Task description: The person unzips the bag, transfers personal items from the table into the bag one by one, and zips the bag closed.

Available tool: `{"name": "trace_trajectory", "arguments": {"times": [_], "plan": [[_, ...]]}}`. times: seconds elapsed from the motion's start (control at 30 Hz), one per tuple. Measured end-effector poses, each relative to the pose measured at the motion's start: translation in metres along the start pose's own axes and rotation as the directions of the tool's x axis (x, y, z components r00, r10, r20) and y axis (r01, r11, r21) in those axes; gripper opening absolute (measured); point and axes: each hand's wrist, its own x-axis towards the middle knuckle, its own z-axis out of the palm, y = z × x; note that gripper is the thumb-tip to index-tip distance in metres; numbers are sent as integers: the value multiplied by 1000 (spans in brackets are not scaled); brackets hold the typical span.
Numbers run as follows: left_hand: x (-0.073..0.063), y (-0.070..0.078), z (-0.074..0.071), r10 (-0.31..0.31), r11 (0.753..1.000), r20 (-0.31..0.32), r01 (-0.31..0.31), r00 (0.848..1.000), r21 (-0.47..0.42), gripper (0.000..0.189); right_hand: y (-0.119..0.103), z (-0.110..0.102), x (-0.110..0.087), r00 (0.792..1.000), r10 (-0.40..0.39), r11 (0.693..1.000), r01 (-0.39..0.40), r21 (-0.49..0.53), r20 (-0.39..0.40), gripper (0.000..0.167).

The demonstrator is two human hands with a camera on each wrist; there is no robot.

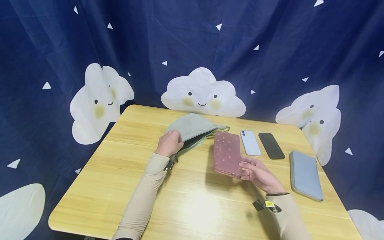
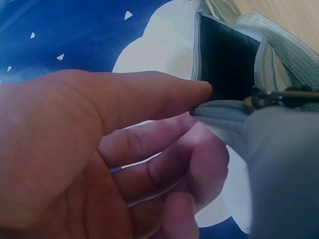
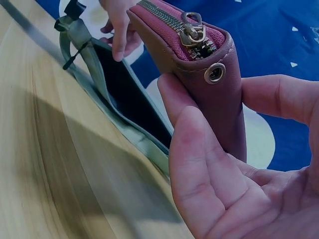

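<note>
A pale green waist bag lies toward the back of the table, its zipped mouth gaping and dark inside. My left hand pinches the edge of that mouth between thumb and fingers, as the left wrist view shows close up. My right hand grips a dusky pink zip wallet by its near right corner, holding it above the table beside the bag. In the right wrist view the wallet's zip pull and a metal eyelet show at its end; the zip looks closed.
Right of the wallet lie a white phone and a black phone. A light blue wallet rests near the right edge of the wooden table. Behind hangs a dark blue curtain with cloud shapes.
</note>
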Motion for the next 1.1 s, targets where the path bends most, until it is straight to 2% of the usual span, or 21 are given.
{"name": "trace_trajectory", "arguments": {"times": [0.13, 0.33, 0.73, 0.9, 1.1], "plan": [[0, 0, 1, -4, 1000, 1, 4, 1000, 2, 39, 1, 4, 5, 1000, 17, 1000, -18, -16, -25, 40], [0, 0, 1, -5, 1000, 3, 5, 1000, 15, 36, 5, 9, 13, 998, 47, 998, -49, -27, -46, 38], [1, 1, 2, 3, 1000, 5, -3, 1000, 28, 31, 20, 15, 30, 998, 49, 999, -49, 2, 41, 28], [1, 1, 3, 11, 999, -10, -11, 1000, 35, 28, 22, 19, 36, 997, 53, 999, -53, 1, 58, 38], [1, 0, 4, 18, 999, -13, -17, 1000, 31, 33, 26, 24, 43, 996, 87, 996, -86, -15, 34, 54]]}}
